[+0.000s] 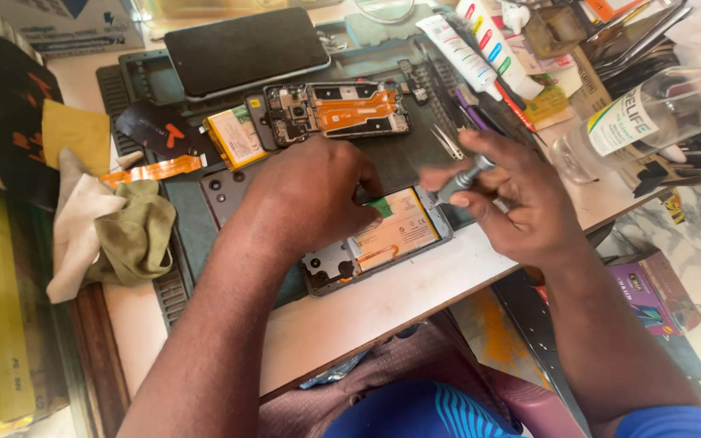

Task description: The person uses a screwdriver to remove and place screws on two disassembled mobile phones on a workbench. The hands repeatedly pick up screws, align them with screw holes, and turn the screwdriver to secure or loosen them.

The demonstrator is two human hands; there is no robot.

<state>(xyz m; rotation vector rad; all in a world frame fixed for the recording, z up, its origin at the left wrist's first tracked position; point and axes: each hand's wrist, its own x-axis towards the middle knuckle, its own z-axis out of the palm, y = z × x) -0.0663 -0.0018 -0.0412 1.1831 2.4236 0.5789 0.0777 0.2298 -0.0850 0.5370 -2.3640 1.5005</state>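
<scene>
Head view: left hand (310, 191) pressed flat on the opened phone (379, 239) — right hand (513, 199) clamped on a grey screwdriver (464, 178); white-labelled clear bottle (642, 118) lies right.

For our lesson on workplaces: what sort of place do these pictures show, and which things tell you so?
Most likely a phone repair bench. An opened phone with its battery showing lies under the left hand, the right hand holds a small screwdriver, and a second stripped phone frame lies on the work mat.

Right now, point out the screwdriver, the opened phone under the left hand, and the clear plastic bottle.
screwdriver (464, 178): head view, on its grey metal shaft.
opened phone (395, 231): head view, on the exposed battery.
clear plastic bottle (651, 118): head view, on its labelled side, where it lies.
</scene>
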